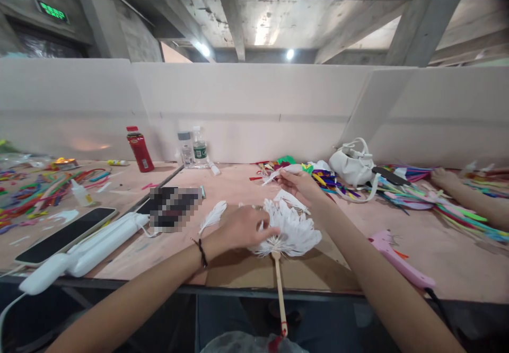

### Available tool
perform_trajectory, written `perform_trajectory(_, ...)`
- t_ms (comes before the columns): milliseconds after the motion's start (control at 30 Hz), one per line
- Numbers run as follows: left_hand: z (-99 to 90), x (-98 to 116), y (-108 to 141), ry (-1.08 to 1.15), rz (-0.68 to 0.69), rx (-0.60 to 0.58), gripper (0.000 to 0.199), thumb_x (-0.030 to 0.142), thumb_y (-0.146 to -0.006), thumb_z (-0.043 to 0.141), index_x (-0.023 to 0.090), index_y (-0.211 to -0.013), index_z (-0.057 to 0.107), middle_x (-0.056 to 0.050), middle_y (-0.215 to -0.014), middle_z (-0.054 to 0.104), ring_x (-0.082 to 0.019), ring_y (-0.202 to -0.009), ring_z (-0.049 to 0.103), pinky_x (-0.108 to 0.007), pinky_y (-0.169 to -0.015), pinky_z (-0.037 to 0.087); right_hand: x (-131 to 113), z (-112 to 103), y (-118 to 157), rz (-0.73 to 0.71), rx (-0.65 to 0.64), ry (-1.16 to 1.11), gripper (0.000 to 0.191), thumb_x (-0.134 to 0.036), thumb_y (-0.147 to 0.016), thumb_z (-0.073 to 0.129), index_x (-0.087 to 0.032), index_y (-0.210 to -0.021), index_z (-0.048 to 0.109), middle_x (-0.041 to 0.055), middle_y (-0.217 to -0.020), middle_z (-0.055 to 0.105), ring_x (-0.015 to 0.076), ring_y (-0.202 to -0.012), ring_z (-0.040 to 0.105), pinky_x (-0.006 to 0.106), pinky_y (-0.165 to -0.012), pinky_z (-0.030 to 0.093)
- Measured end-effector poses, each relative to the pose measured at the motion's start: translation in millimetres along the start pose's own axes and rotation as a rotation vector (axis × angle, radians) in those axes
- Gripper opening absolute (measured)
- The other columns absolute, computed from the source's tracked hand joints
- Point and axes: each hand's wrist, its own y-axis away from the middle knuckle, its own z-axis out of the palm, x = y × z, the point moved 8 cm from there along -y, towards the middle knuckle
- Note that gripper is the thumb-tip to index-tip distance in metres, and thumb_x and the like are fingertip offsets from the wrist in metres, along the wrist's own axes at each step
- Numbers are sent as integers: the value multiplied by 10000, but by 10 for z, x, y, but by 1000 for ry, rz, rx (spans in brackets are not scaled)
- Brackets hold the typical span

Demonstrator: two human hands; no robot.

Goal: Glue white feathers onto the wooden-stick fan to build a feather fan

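A white feather fan with a wooden handle lies on a brown cardboard sheet, its handle jutting past the table's front edge. My left hand is over the fan's left side, thumb and forefinger apart above the feathers; its other fingers are hidden. Beyond the fan, my right hand pinches a small white feather between thumb and fingers. Below that hand, another white feather lies at the fan's far edge. To the left of the fan is a loose white feather.
A pink glue gun lies at right, its cord trailing off the edge. Behind are a white bag and coloured feathers. Phones, a white power strip, bottles and a red bottle stand left. Another person's hand reaches in far right.
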Motion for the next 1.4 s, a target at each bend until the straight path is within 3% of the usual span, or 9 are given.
perform_trajectory(100,256,246,212,-400,34,-216,499,725,-812,641,227,-791,658,-109,-689,671,-309,-676,629,-364,-613,341,9,-26,-21,-5,-22,8,313,-354,-664,947,-193,-850,754,11,-798,764,126,-742,711,210,-726,587)
perform_trajectory(200,372,329,358,-503,39,-320,278,491,-868,642,229,-963,649,-148,-810,720,-350,-748,674,-376,-607,355,14,-42,-33,2,-45,25,309,-339,-657,951,-177,-832,755,24,-785,763,121,-704,706,204,-696,586)
perform_trajectory(333,310,233,385,-526,-1,-329,103,195,-822,577,213,-917,609,-164,-868,718,-327,-773,663,-390,-632,367,-29,-64,-46,-8,-63,43,273,-323,-680,944,-182,-813,753,17,-746,755,121,-683,707,195,-657,592)
perform_trajectory(567,167,12,313,-329,-60,-234,31,246,-944,515,219,-941,530,-79,-895,687,-238,-779,614,-331,-692,409,-84,-43,-23,-20,-54,68,264,-306,-680,945,-171,-824,769,54,-772,780,150,-714,751,191,-627,614)
perform_trajectory(767,-162,-292,69,-184,-136,-13,178,265,-940,538,207,-1100,486,-30,-854,625,-228,-772,584,-329,-714,415,-343,-30,38,-138,-38,24,352,-403,-610,979,-190,-823,796,40,-778,789,157,-725,759,163,-572,601)
perform_trajectory(1000,-475,-626,-211,127,-270,235,567,303,-843,674,162,-1305,377,-5,-871,625,-198,-839,653,-313,-771,504,-574,-68,86,-283,29,-54,343,-389,-562,1003,-224,-759,776,2,-868,801,182,-961,768,231,-937,618)
perform_trajectory(1133,-389,-715,-279,304,-318,153,334,428,-875,636,154,-1051,562,0,-769,619,-152,-657,606,-261,-600,488,-578,-90,76,-308,38,-52,349,-396,-567,999,-227,-779,779,4,-892,800,197,-988,765,273,-987,608)
perform_trajectory(1233,-341,-678,-264,398,-321,89,332,490,-875,638,159,-887,614,-21,-793,642,-138,-637,591,-248,-565,493,-560,-82,70,-299,33,-17,349,-422,-582,987,-221,-779,782,17,-851,793,194,-927,769,278,-933,626)
perform_trajectory(1400,-309,-559,-199,503,-311,9,235,395,-881,662,162,-907,658,-27,-755,700,-171,-672,664,-259,-585,540,-502,25,99,-277,-5,72,334,-442,-616,960,-225,-806,791,22,-825,788,178,-814,765,277,-821,649)
